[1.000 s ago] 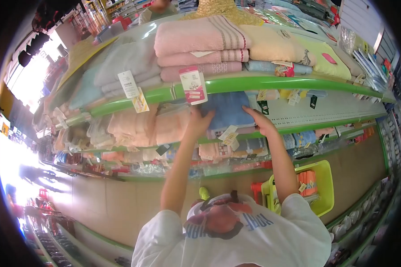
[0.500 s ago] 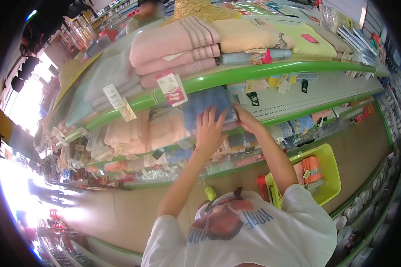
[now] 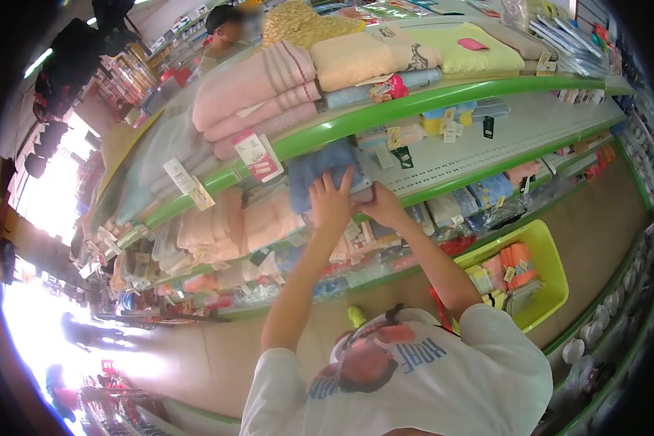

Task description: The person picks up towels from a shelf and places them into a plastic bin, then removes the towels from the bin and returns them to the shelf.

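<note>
A folded blue towel lies on the middle shelf, its top tucked under the upper shelf's edge. My left hand rests flat on its front, fingers spread. At the towel's lower right corner, my right hand is closed with its fingertips at the folded edge; the exact grip is partly hidden. Left of the blue towel stand folded peach towels. Above it, a pink-and-white tag hangs from the upper shelf.
Stacked pink towels and a straw hat sit on the upper shelf, edged by a green rail. A yellow-green basket with folded towels stands on the floor at right. Another person is beyond the shelf.
The view has shifted, with the shelves now further left. My right hand has come lower and closer to my left, its fingers drawn in at the blue towel's corner. My left hand stays on the towel.
</note>
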A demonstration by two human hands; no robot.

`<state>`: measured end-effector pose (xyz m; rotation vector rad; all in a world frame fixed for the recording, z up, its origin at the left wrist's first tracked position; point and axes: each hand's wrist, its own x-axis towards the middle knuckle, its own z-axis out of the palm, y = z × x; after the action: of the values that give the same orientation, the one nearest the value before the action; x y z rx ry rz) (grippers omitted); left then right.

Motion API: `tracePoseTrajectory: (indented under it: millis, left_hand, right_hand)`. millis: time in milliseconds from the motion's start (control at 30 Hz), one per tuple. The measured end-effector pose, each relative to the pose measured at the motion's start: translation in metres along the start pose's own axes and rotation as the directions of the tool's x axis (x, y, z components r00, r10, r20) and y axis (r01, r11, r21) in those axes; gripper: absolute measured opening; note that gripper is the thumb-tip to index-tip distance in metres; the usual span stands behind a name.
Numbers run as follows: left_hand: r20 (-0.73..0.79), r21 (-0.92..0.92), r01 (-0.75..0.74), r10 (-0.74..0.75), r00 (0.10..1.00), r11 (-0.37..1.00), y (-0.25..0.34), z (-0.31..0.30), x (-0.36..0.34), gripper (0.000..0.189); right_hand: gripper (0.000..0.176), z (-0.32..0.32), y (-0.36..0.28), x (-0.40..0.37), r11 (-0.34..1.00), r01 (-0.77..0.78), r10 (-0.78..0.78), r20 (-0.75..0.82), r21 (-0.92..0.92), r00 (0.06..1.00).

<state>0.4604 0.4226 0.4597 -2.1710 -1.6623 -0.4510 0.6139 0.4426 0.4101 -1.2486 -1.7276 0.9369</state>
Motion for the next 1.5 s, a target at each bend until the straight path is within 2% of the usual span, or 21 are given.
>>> tracePoseTrajectory:
  millis: [100, 200, 300, 400, 500, 600, 700, 800, 867, 933, 1000, 1067, 1100, 1133, 1200, 1233, 1333, 1367, 1400, 1467, 1500]
  left_hand:
    - [0.001, -0.067, -0.004, 0.004, 1.000, 0.998, 0.001, -0.004, -0.005, 0.091]
    - [-0.047, -0.189, -0.025, 0.016, 0.999, 0.982, -0.006, -0.010, -0.008, 0.088]
    - [-0.054, -0.238, -0.021, 0.008, 0.999, 0.971, -0.014, -0.021, -0.012, 0.079]
    - [-0.041, -0.252, -0.025, 0.015, 0.999, 0.967, -0.027, 0.001, -0.022, 0.070]
    - [-0.062, -0.222, 0.008, -0.023, 0.998, 0.975, -0.029, 0.007, -0.025, 0.064]
    - [-0.068, -0.198, -0.003, -0.011, 0.998, 0.980, -0.022, 0.003, -0.030, 0.062]
    - [-0.090, -0.190, -0.036, 0.019, 0.996, 0.981, -0.017, 0.003, -0.029, 0.063]
    - [-0.101, -0.211, -0.048, 0.027, 0.995, 0.976, -0.023, 0.006, -0.032, 0.066]
    - [-0.097, -0.238, -0.041, 0.018, 0.995, 0.970, -0.026, 0.010, -0.032, 0.068]
    - [-0.133, -0.226, -0.062, 0.033, 0.991, 0.972, -0.033, 0.015, -0.032, 0.067]
    - [-0.154, -0.217, -0.106, 0.073, 0.985, 0.970, -0.038, 0.018, -0.029, 0.066]
    - [-0.282, -0.334, -0.210, 0.115, 0.952, 0.919, -0.044, 0.025, -0.029, 0.058]
    - [-0.369, -0.389, -0.228, 0.076, 0.926, 0.893, -0.036, 0.014, -0.032, 0.050]
    - [-0.447, -0.441, -0.244, 0.025, 0.894, 0.864, -0.027, 0.000, -0.035, 0.041]
    - [-0.417, -0.515, -0.248, 0.012, 0.909, 0.820, -0.002, -0.012, -0.052, 0.032]
    - [-0.398, -0.549, -0.236, -0.002, 0.917, 0.802, 0.012, -0.012, -0.063, 0.027]
    - [-0.215, -0.783, -0.268, 0.160, 0.964, 0.562, 0.076, 0.023, -0.105, 0.018]
    - [-0.105, -0.842, -0.237, 0.283, 0.953, 0.484, 0.101, 0.027, -0.121, 0.017]
    - [-0.009, -0.890, -0.194, 0.410, 0.912, 0.412, 0.128, 0.026, -0.135, 0.016]
    - [-0.046, -0.880, -0.301, 0.565, 0.824, 0.367, 0.181, 0.051, -0.171, 0.016]
    - [0.026, -0.903, -0.249, 0.625, 0.780, 0.350, 0.204, 0.063, -0.189, 0.017]
  right_hand:
    - [0.041, 0.001, 0.017, 0.006, 0.995, -0.084, 0.082, 0.051, 0.054, 0.995]
    - [0.046, -0.011, 0.030, 0.020, 0.971, -0.047, 0.066, -0.073, 0.234, 0.995]
    - [0.053, -0.011, 0.008, 0.039, 0.962, -0.007, 0.063, -0.195, 0.273, 0.979]
    - [0.059, 0.008, -0.004, 0.061, 0.891, -0.134, 0.112, 0.077, 0.434, 0.991]
    - [0.062, 0.038, 0.031, 0.091, 0.778, -0.201, 0.131, 0.160, 0.595, 0.978]
    - [0.064, 0.005, -0.009, 0.064, 0.700, -0.335, 0.174, 0.304, 0.631, 0.937]
    - [0.061, 0.017, 0.032, 0.060, 0.905, -0.084, 0.096, -0.007, 0.417, 0.995]
    - [0.053, -0.001, 0.035, -0.012, 0.849, -0.076, 0.101, -0.020, 0.522, 0.995]
    - [0.041, -0.014, 0.038, -0.081, 0.801, -0.103, 0.128, -0.001, 0.590, 0.992]
    - [0.037, -0.029, 0.039, -0.159, 0.725, -0.360, 0.360, 0.123, 0.587, 0.925]
    - [0.035, -0.024, 0.077, -0.234, 0.760, -0.386, 0.412, 0.071, 0.523, 0.908]
    - [0.034, -0.014, 0.122, -0.315, 0.762, -0.503, 0.558, -0.019, 0.408, 0.830]
    - [0.033, -0.010, 0.131, -0.348, 0.748, -0.563, 0.620, -0.068, 0.352, 0.781]
    - [0.032, -0.008, 0.124, -0.376, 0.683, -0.615, 0.699, -0.109, 0.394, 0.707]
    - [0.030, -0.006, 0.103, -0.423, 0.542, -0.687, 0.827, -0.162, 0.484, 0.538]
    - [0.029, -0.004, 0.103, -0.444, 0.504, -0.681, 0.854, -0.186, 0.531, 0.486]
    - [0.031, 0.000, 0.101, -0.488, 0.437, -0.541, 0.880, -0.217, 0.718, 0.423]
    - [0.031, -0.003, 0.104, -0.496, 0.419, -0.558, 0.893, -0.216, 0.716, 0.394]
    - [0.031, -0.010, 0.098, -0.499, 0.423, -0.559, 0.895, -0.234, 0.713, 0.380]
    - [0.032, -0.029, 0.086, -0.502, 0.431, -0.569, 0.896, -0.259, 0.701, 0.360]
    - [0.031, -0.034, 0.096, -0.509, 0.469, -0.562, 0.880, -0.302, 0.681, 0.368]
